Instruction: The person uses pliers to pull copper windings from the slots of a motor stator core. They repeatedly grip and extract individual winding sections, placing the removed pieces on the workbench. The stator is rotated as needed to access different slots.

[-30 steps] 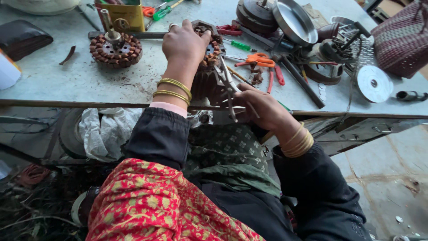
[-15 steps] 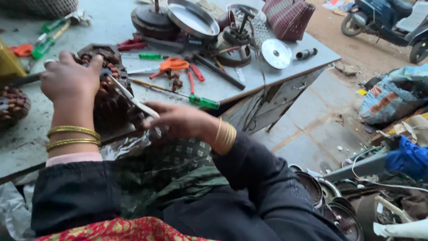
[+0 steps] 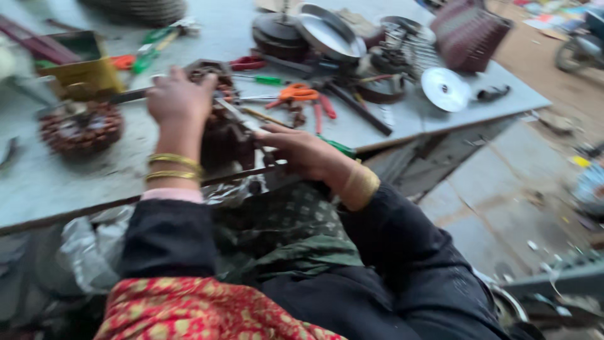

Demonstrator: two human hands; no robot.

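Starting at the far left of the grey bench (image 3: 56,182), we see a round copper-wound motor coil (image 3: 80,128) lying flat, with a yellow box (image 3: 85,70) just behind it. Next comes our left hand (image 3: 179,97), two gold bangles on its wrist; its grip is closed over the top of a dark motor stator (image 3: 223,135) that stands at the bench's near edge, the fingers curled down its far side. A thin metal tool (image 3: 242,119) slants across the stator from the upper left down toward our right hand (image 3: 305,151). The picture is blurred here: the right hand's grip is narrow, pinched around the lower end of that tool, thumb on top, hand touching the stator's right side. Further right, orange-handled scissors (image 3: 301,93) lie near a green-handled screwdriver (image 3: 267,80). Behind them sit stacked round metal pans (image 3: 321,34). Then a shiny flat metal disc (image 3: 445,89) rests toward the right end of the bench, and a woven maroon basket (image 3: 469,31) stands at the back corner.
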